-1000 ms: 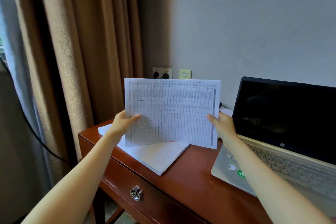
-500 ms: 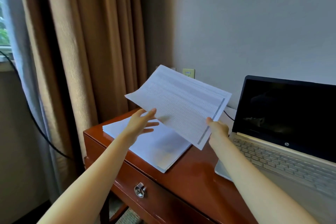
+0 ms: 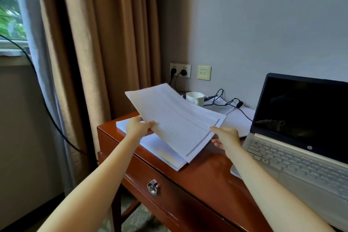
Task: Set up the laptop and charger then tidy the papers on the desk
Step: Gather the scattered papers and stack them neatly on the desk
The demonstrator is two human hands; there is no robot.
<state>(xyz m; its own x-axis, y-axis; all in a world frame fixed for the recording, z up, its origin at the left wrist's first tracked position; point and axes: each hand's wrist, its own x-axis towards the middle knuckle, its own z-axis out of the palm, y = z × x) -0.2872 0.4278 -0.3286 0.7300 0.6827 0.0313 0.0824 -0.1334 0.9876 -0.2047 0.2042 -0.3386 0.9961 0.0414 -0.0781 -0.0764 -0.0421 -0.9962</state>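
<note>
Tidying step: left hand [image 3: 138, 127] and right hand [image 3: 226, 136] pinched sheet [image 3: 177, 120] edges, frame centre, over stack [image 3: 162, 149]; next likely needs square lowering onto stack.

A white mug [image 3: 195, 98] stands near the wall [image 3: 263, 24], below a double socket [image 3: 180, 70] (both outlets in use) and a cream data plate [image 3: 204, 72] beside it. Brown curtains [image 3: 105, 43] hang left, next to a window [image 3: 11, 15]

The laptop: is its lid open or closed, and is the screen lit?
Open, screen dark. The laptop has its lid standing up behind the exposed keyboard, and the display is black, showing only faint reflections.
</note>
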